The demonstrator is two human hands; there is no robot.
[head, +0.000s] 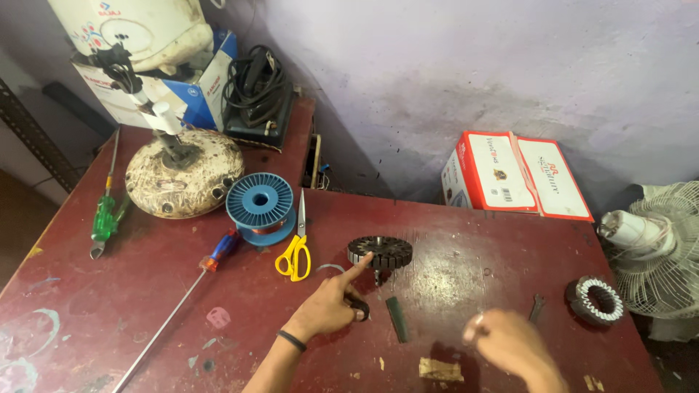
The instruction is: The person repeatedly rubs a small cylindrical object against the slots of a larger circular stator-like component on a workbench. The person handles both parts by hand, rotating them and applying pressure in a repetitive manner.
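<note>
pale, stained wall stood behind a dark red desk [145, 291] that carried scattered motor-repair things. at the far left corner sat a white appliance body on cardboard boxes [196, 87], with a coil of black cable [255, 87] beside them. nearer, by the left edge, lay a green-handled screwdriver [104, 218], then a worn cream fan motor housing [183, 175] with its shaft upright. a long screwdriver with a red and blue handle [218, 251] lay slanting toward the near edge. beside the housing stood a blue spool of copper wire [261, 202], and just right of it yellow-handled scissors [294, 251] lay closed.

near the middle of the desk sat the dark slotted stator core [380, 251], bare of winding as far as could be seen. the left hand [331, 306] pointed its forefinger out to touch the core's near rim, while the other fingers were curled around something small and dark that i could not make out. a dark green strip [396, 319] lay just right of that hand, and a scrap of wood [440, 370] by the near edge.

the right hand [510, 346] was blurred above the desk, fingers loosely bent; whether it held anything could not be told. further right lay a small spanner [536, 307] and a second stator with white winding [595, 300] at the right edge. red and white boxes [517, 175] leaned behind, a white fan guard [662, 247] beyond.

judging by the bare core and full spool, winding looked not yet begun.
</note>
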